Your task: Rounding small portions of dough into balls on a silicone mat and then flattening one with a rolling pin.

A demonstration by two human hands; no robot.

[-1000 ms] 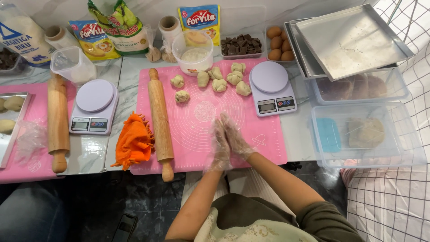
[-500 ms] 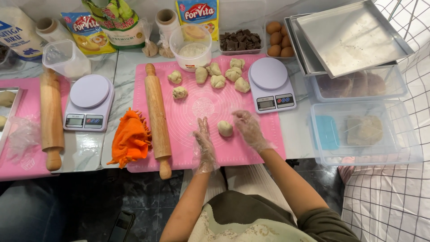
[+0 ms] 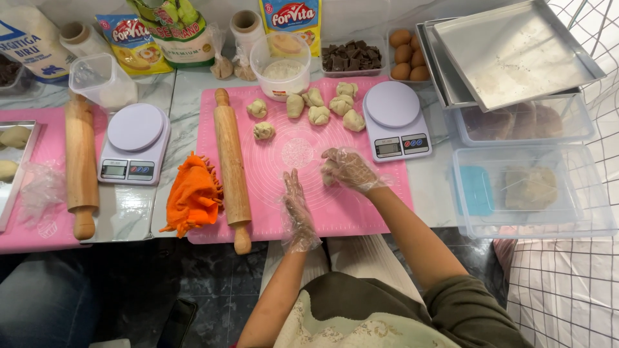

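Gloved hands at a ball of dough on the pink mat

The right hand (image 3: 348,169) curled its fingers loosely around a small dough ball (image 3: 329,173) on the pink mat (image 3: 380,200), while the left hand (image 3: 295,205) lay flat and empty beside it. The loose plastic gloves could have stuck to the dough and torn it; a hard push might have sent it towards the scale (image 3: 394,129) or rolling pin (image 3: 231,169).

Yellow-red pouch (image 3: 295,16) back centre, yellow bag (image 3: 132,42) and green bag (image 3: 174,29) left, two scale displays (image 3: 394,147), (image 3: 116,171)
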